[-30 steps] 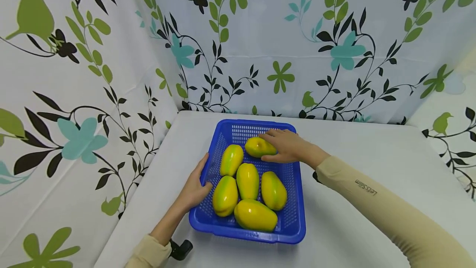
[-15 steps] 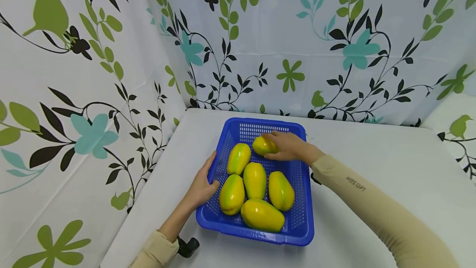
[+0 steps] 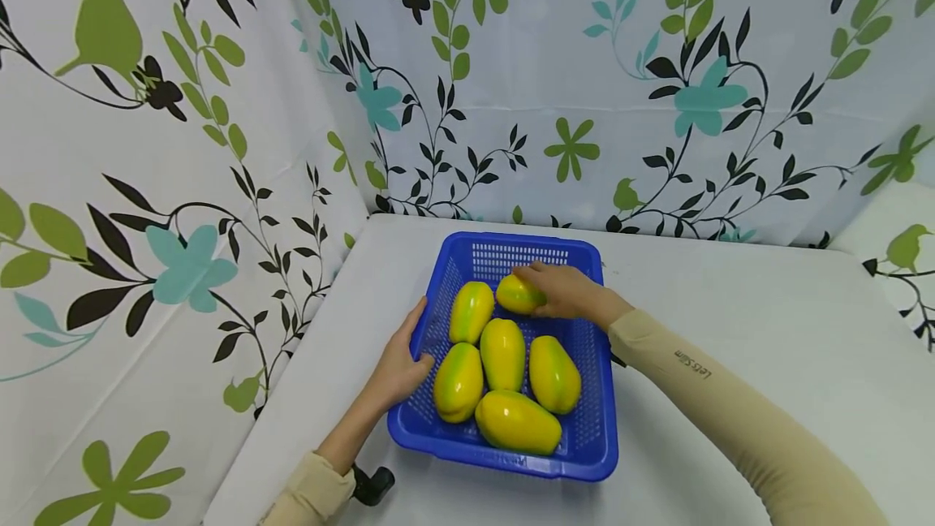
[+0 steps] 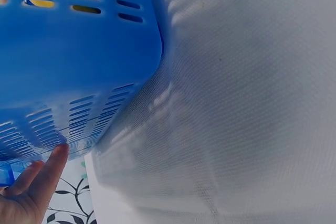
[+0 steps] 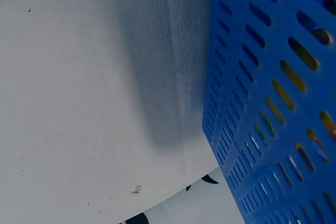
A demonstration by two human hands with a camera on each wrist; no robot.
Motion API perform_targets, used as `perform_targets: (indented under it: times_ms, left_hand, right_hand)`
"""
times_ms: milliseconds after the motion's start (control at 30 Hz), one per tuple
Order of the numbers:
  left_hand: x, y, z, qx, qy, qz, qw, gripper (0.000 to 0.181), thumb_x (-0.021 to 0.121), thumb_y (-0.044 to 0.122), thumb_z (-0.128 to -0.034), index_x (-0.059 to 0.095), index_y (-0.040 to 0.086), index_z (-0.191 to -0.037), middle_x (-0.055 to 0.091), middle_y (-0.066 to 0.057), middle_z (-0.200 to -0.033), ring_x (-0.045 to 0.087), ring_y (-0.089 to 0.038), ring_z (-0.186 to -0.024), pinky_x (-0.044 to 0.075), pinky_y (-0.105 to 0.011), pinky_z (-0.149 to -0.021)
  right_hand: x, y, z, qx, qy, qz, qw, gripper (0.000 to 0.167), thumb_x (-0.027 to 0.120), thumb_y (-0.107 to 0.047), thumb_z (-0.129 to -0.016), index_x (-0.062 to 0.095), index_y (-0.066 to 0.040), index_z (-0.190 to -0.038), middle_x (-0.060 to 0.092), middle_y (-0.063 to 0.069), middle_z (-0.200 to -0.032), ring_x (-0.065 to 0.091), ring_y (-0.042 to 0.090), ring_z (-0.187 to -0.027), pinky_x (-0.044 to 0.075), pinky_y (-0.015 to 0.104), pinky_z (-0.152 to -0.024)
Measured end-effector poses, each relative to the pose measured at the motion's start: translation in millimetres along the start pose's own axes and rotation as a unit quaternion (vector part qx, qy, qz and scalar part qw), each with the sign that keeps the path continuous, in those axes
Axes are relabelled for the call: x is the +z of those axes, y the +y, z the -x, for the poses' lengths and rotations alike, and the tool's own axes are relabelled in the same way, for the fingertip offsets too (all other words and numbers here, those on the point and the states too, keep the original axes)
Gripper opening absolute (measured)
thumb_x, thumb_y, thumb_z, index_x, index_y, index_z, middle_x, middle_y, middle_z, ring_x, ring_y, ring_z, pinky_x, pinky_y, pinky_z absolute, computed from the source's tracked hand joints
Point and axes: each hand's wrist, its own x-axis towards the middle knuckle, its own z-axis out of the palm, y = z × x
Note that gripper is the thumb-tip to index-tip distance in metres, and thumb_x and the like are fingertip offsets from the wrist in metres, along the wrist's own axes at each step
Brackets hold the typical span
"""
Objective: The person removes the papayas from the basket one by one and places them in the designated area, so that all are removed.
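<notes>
A blue plastic basket (image 3: 511, 465) with slotted walls stands on the white table, with several yellow, green-streaked papayas lying in it. My left hand (image 3: 398, 372) holds the basket's left rim, thumb over the inside. In the left wrist view, its fingers (image 4: 50, 177) lie along the outer wall. At the back of the basket my right hand (image 3: 568, 292) grips the rearmost papaya (image 3: 517, 295) from the right; part of that fruit is hidden by the hand. The right wrist view shows only the basket's slotted outer side (image 5: 247, 103), not the hand.
Several papayas sit close together in front of the gripped one, including a front one (image 3: 517, 422) lying sideways. White table surface (image 3: 730, 307) extends to the right. A patterned curtain (image 3: 540, 88) hangs behind and along the left.
My right hand has lowered around the rear papaya, its fingers now curled about it. The whole scene has shifted slightly right in the view. My left hand stays on the rim.
</notes>
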Motion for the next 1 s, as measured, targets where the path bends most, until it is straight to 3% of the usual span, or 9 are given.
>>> perform_targets:
  times_ms: [200, 600, 700, 867, 1000]
  left_hand:
    - [-2.0, 2.7, -2.6, -0.003, 0.003, -0.010, 0.9999, 0.090, 0.050, -0.007, -0.0787, 0.016, 0.014, -0.159, 0.019, -0.012, -0.163, 0.021, -0.034, -0.147, 0.020, -0.053, -0.116]
    - [0.0, -0.4, -0.6, 0.000, -0.004, -0.010, 0.9999, 0.090, 0.050, -0.007, -0.0785, 0.015, 0.011, -0.159, 0.019, -0.015, -0.162, 0.022, -0.036, -0.146, 0.023, -0.054, -0.115]
    - [-0.5, -1.6, -0.1, 0.004, -0.006, -0.011, 0.9999, 0.090, 0.050, -0.008, -0.0789, 0.014, 0.010, -0.159, 0.019, -0.016, -0.162, 0.022, -0.037, -0.146, 0.023, -0.054, -0.114]
    - [0.0, -1.9, -1.3, 0.006, -0.010, -0.014, 0.9998, 0.089, 0.050, -0.007, -0.0801, 0.013, 0.011, -0.159, 0.018, -0.015, -0.162, 0.022, -0.037, -0.146, 0.023, -0.054, -0.114]
    - [1.4, -1.3, -2.6, 0.002, -0.012, -0.017, 0.9998, 0.089, 0.050, -0.007, -0.0807, 0.013, 0.012, -0.159, 0.018, -0.016, -0.162, 0.023, -0.038, -0.146, 0.025, -0.055, -0.113]
  right_hand:
    - [-10.2, 0.5, 7.8, -0.012, 0.035, -0.012, 0.9993, 0.074, 0.074, -0.028, -0.088, 0.040, -0.008, -0.150, 0.054, 0.017, -0.136, 0.058, 0.034, -0.116, 0.045, 0.053, -0.101]
    - [-35.2, -2.1, 26.9, -0.002, 0.062, -0.041, 0.9973, 0.077, 0.074, -0.030, -0.087, 0.037, -0.011, -0.152, 0.053, 0.014, -0.138, 0.058, 0.031, -0.115, 0.047, 0.050, -0.100]
    - [-48.8, -0.9, 32.9, 0.005, 0.086, -0.054, 0.9948, 0.079, 0.074, -0.031, -0.087, 0.035, -0.011, -0.153, 0.051, 0.015, -0.141, 0.055, 0.034, -0.121, 0.045, 0.053, -0.101]
    - [-68.7, 11.5, 45.8, 0.013, 0.140, -0.075, 0.9872, 0.081, 0.075, -0.034, -0.086, 0.035, -0.008, -0.151, 0.053, 0.017, -0.139, 0.057, 0.033, -0.116, 0.048, 0.051, -0.098]
    - [-74.3, 25.7, 56.9, 0.034, 0.157, -0.111, 0.9807, 0.082, 0.075, -0.035, -0.085, 0.036, -0.005, -0.150, 0.053, 0.017, -0.138, 0.057, 0.032, -0.114, 0.048, 0.050, -0.098]
